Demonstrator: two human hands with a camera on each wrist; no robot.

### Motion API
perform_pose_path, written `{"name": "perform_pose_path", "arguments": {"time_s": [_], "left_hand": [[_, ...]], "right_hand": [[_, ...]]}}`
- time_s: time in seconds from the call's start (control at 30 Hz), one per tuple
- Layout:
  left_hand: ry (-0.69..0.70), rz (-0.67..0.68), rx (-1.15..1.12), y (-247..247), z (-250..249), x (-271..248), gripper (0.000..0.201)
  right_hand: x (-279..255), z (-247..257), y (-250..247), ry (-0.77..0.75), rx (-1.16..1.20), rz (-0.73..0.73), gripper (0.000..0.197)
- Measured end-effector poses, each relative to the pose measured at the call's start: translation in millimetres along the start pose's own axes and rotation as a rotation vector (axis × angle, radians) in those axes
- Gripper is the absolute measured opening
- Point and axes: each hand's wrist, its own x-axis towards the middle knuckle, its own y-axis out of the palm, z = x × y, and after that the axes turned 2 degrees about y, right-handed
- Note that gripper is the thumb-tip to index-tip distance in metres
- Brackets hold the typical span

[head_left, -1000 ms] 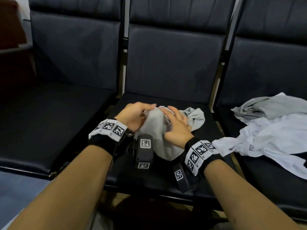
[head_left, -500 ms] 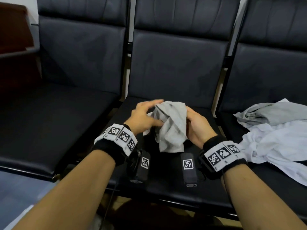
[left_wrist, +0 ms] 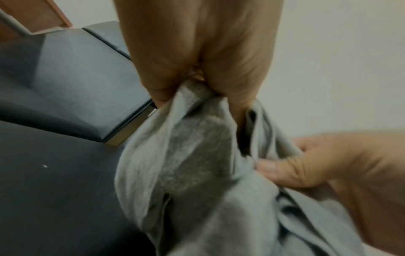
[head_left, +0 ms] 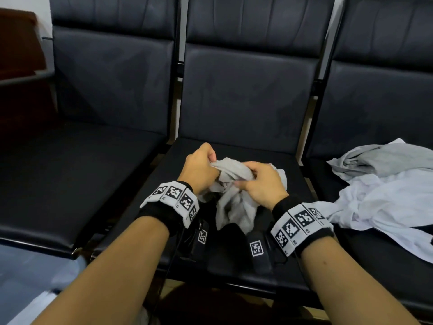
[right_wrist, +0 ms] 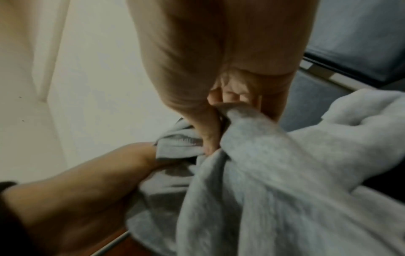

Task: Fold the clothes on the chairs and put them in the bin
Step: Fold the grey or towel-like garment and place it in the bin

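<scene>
A crumpled grey garment (head_left: 234,202) hangs bunched between both hands above the middle chair seat (head_left: 276,261). My left hand (head_left: 201,167) grips its upper left part, with cloth squeezed between thumb and fingers (left_wrist: 197,90). My right hand (head_left: 260,184) grips the cloth just to the right, its fingers curled into the folds (right_wrist: 221,121). The garment (left_wrist: 197,173) droops below the hands toward the seat. The bin is not in view.
More clothes lie heaped on the right chair: a grey piece (head_left: 384,160) on top of a white one (head_left: 384,207). The left chair seat (head_left: 70,179) is bare. Chair backrests (head_left: 246,95) rise behind the hands. A brown cabinet (head_left: 18,43) stands at far left.
Both hands went from loosely touching the grey garment on the seat to gripping it and lifting it up, bunching it between them.
</scene>
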Motion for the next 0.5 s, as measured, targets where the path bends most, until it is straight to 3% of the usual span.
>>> {"name": "perform_pose_path", "arguments": {"time_s": [0.03, 0.13, 0.23, 0.33, 0.5], "left_hand": [[-0.007, 0.027, -0.012, -2.8, 0.5, -0.1, 0.021], [-0.036, 0.268, 0.155, -11.9, -4.8, 2.1, 0.042], [0.032, 0.396, 0.53, -25.4, -22.8, 14.6, 0.022], [0.062, 0.271, 0.734, -49.8, -47.7, 27.9, 0.014], [0.063, 0.047, 0.751, -103.3, -81.6, 48.8, 0.025]], "right_hand": [[-0.2, -3.8, -4.7, 0.003, -0.062, -0.053, 0.031], [-2.4, -6.1, -18.5, 0.046, -0.144, -0.183, 0.04], [4.6, 5.3, -35.7, 0.072, -0.056, -0.254, 0.039], [13.2, 36.6, -61.2, 0.038, 0.036, -0.324, 0.029], [19.9, 94.5, -119.5, -0.034, 0.039, -0.466, 0.019]]}}
